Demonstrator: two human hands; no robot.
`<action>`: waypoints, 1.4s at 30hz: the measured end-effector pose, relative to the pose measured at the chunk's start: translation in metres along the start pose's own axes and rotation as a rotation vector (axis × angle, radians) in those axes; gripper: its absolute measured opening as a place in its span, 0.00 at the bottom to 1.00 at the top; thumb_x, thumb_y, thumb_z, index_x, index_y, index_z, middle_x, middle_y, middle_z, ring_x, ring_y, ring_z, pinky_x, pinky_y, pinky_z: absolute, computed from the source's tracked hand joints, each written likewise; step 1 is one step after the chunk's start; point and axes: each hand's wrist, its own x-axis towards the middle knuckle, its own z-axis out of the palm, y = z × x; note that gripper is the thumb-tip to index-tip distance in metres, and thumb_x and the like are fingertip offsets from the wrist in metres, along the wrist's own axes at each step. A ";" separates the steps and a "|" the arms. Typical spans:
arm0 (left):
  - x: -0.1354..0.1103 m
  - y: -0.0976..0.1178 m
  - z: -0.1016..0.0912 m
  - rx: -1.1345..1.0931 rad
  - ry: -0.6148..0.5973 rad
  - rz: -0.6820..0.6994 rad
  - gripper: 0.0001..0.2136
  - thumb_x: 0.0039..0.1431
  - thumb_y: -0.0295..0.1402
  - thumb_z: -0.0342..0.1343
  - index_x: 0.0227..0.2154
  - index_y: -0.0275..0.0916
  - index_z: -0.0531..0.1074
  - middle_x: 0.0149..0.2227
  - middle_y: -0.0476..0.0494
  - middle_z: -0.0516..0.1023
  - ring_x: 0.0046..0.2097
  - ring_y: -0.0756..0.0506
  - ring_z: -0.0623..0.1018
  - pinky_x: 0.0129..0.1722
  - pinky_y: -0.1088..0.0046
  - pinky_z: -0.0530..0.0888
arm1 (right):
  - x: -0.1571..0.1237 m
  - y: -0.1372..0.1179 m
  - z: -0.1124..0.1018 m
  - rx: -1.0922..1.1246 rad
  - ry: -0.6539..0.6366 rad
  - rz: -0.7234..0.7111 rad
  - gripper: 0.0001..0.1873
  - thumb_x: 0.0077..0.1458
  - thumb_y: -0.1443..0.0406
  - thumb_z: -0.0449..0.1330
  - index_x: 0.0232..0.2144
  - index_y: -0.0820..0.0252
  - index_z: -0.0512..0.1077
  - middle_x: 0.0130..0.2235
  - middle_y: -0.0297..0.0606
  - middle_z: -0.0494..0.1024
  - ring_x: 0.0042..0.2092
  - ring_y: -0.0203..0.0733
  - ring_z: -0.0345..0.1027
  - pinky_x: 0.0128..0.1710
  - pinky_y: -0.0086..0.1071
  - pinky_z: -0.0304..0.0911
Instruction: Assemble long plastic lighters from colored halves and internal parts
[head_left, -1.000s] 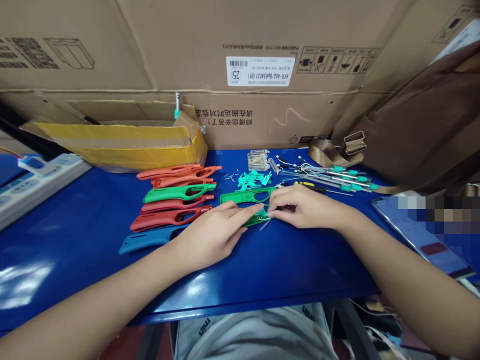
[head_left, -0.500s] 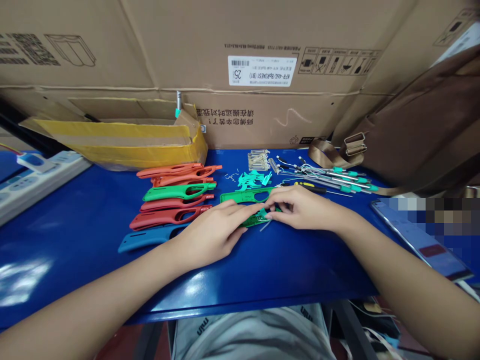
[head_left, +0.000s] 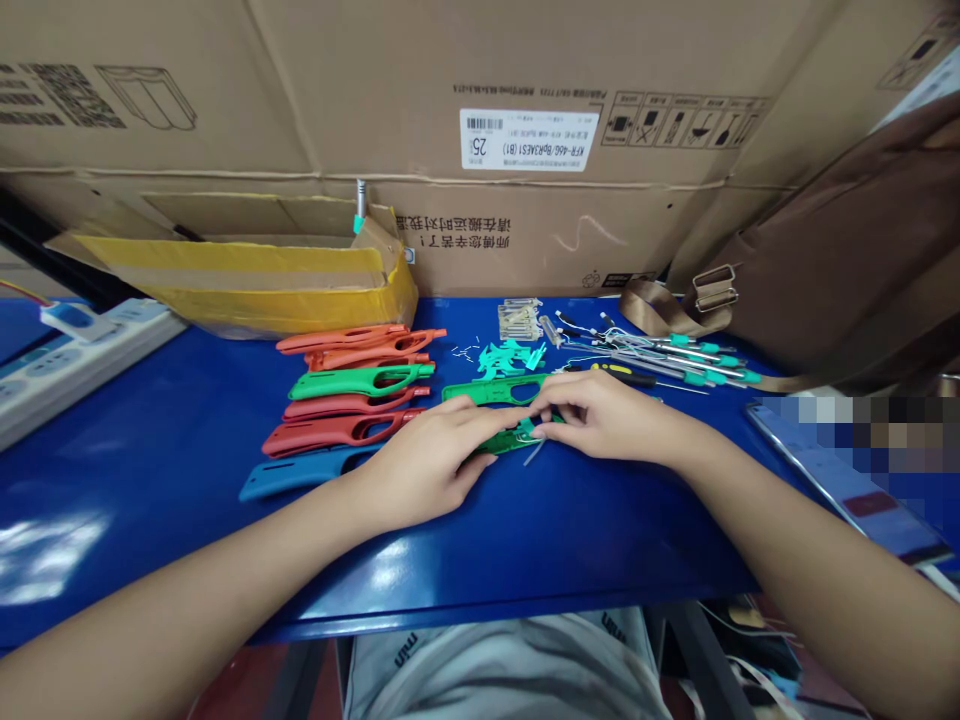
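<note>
My left hand (head_left: 431, 455) is closed on the left part of a green lighter casing half (head_left: 497, 442), with its fingertips along the top edge and the thumb below. My right hand (head_left: 592, 415) pinches a small teal plastic piece (head_left: 526, 428) at that casing half, and its fingers hide part of it. A thin pale wire (head_left: 534, 453) sticks out below the fingertips. Just behind, another green casing half (head_left: 487, 390) lies on the table with its inner side up. Behind that is a loose pile of small teal plastic pieces (head_left: 504, 358).
Orange, red, green and blue lighter casings (head_left: 337, 434) lie in a row at left. Clear plastic parts (head_left: 519, 320), metal lighter tubes with wires (head_left: 660, 352) and a screwdriver (head_left: 637, 379) lie farther back. A yellow-taped box (head_left: 247, 285), power strip (head_left: 90, 350) and phone (head_left: 847, 480) flank them.
</note>
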 end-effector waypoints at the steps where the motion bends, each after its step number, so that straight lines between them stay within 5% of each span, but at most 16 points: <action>1: 0.000 0.000 0.000 0.002 -0.008 0.001 0.26 0.65 0.23 0.54 0.65 0.44 0.63 0.57 0.42 0.77 0.51 0.41 0.76 0.53 0.58 0.76 | 0.000 0.000 0.000 0.004 0.009 0.014 0.07 0.59 0.64 0.66 0.39 0.62 0.79 0.30 0.35 0.75 0.28 0.35 0.62 0.32 0.29 0.59; 9: -0.001 -0.002 0.000 0.027 -0.001 0.005 0.29 0.65 0.23 0.54 0.67 0.43 0.59 0.59 0.38 0.74 0.58 0.38 0.74 0.57 0.54 0.74 | 0.003 0.005 0.007 0.085 0.089 0.082 0.07 0.54 0.65 0.69 0.30 0.61 0.75 0.27 0.31 0.72 0.26 0.32 0.60 0.29 0.27 0.58; 18: -0.004 -0.001 0.001 -0.031 0.015 -0.059 0.30 0.64 0.22 0.53 0.67 0.44 0.58 0.58 0.35 0.73 0.59 0.38 0.73 0.59 0.50 0.73 | 0.000 0.004 0.002 0.111 0.094 0.096 0.12 0.56 0.60 0.69 0.39 0.61 0.75 0.37 0.34 0.74 0.26 0.30 0.57 0.30 0.28 0.58; 32: -0.002 -0.002 0.002 -0.054 0.053 -0.043 0.25 0.64 0.22 0.53 0.63 0.41 0.65 0.56 0.36 0.74 0.58 0.39 0.73 0.58 0.53 0.74 | 0.000 -0.001 0.004 0.014 0.065 0.066 0.12 0.55 0.61 0.70 0.40 0.60 0.76 0.32 0.32 0.74 0.28 0.33 0.60 0.32 0.29 0.57; 37: -0.002 -0.003 0.000 -0.008 0.055 -0.012 0.24 0.65 0.22 0.53 0.63 0.42 0.66 0.54 0.38 0.75 0.56 0.40 0.73 0.58 0.56 0.74 | -0.001 -0.003 0.002 0.010 0.037 0.003 0.12 0.59 0.59 0.67 0.42 0.60 0.76 0.31 0.33 0.74 0.29 0.36 0.63 0.32 0.30 0.58; 42: 0.000 -0.001 -0.004 0.075 -0.001 0.024 0.25 0.67 0.22 0.49 0.64 0.44 0.66 0.52 0.38 0.74 0.54 0.40 0.72 0.56 0.57 0.74 | -0.002 -0.003 -0.006 0.060 0.141 0.025 0.08 0.66 0.63 0.58 0.41 0.60 0.76 0.31 0.34 0.75 0.29 0.34 0.64 0.31 0.29 0.57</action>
